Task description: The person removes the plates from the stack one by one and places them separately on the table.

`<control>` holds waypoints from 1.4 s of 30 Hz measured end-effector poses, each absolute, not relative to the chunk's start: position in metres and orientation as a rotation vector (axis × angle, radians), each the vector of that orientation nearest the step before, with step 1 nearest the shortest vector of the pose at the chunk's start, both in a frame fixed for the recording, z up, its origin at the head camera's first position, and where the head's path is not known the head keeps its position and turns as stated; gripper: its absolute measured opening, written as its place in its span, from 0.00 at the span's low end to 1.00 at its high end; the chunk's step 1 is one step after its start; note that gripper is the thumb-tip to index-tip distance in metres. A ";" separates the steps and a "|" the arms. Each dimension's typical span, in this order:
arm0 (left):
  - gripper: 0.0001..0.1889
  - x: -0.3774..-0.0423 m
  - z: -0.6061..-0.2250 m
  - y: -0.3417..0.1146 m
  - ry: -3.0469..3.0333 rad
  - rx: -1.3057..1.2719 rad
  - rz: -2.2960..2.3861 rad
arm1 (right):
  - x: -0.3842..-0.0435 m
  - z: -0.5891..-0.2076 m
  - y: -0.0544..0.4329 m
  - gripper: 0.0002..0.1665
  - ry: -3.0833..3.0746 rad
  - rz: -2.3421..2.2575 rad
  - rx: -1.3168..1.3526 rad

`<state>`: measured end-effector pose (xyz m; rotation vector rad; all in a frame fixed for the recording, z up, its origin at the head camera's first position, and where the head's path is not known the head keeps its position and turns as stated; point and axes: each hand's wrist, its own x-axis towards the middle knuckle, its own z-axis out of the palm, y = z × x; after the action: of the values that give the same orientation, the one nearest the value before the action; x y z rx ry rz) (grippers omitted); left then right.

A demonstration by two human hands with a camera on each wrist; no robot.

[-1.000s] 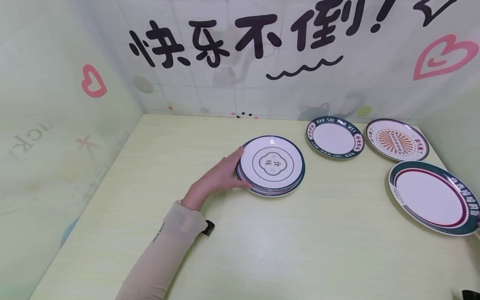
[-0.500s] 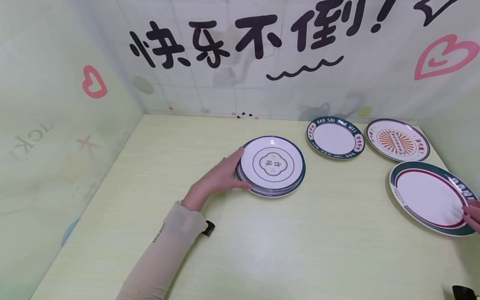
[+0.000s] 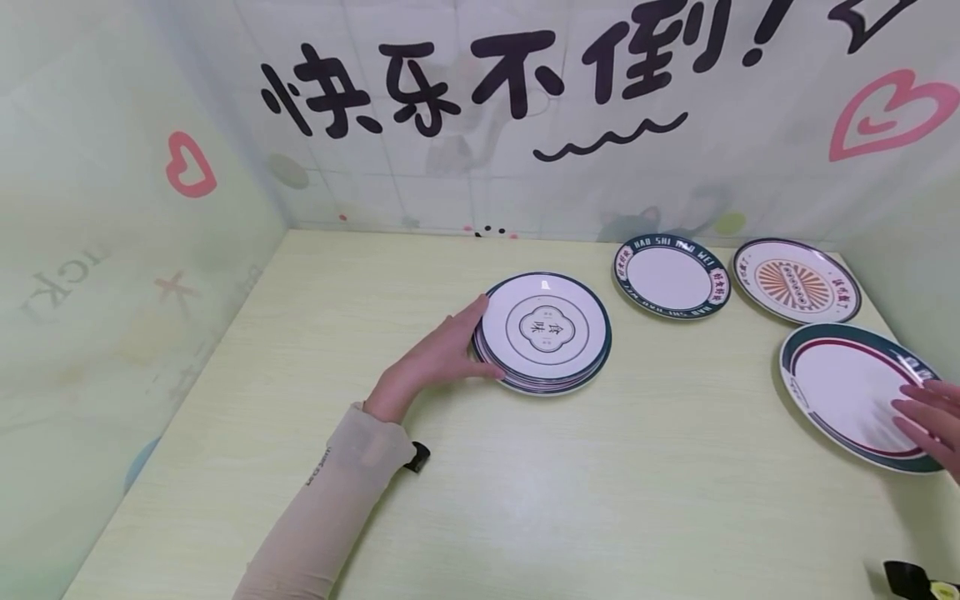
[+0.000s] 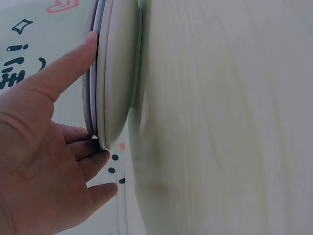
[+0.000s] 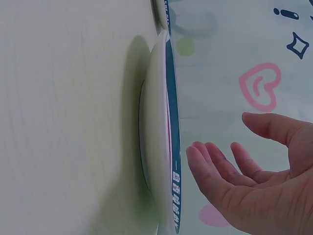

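In the head view, my left hand [image 3: 447,346] holds the left edge of a stack of round plates [image 3: 545,333], thumb at the near rim and fingers farther back. The left wrist view shows several rims one above another, with thumb and fingertips [image 4: 100,159] against them. The top plate is white with a dark rim and a scalloped emblem. My right hand [image 3: 933,421] hovers over the right part of a large white plate [image 3: 855,400] with a green rim and red ring. From the right wrist view, its fingers are spread and apart from that plate's face.
A small plate with a dark lettered rim [image 3: 670,277] and a plate with an orange sunburst [image 3: 797,282] lie along the back right of the pale wooden table [image 3: 600,508]. Printed walls [image 3: 450,183] enclose the back and sides.
My right hand has come in from the right edge and moved left over the large green-rimmed plate. The left hand and the stack have stayed put.
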<state>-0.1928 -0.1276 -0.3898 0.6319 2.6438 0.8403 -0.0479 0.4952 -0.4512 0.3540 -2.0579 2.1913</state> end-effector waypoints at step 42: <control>0.65 -0.193 -0.391 -0.127 2.649 0.591 0.797 | -0.125 -0.365 0.336 0.17 -2.201 2.372 -0.273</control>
<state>-0.1925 -0.1266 -0.3912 0.5914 2.6488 0.7967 -0.1254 0.3363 -0.3654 -0.2728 -2.2014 2.3722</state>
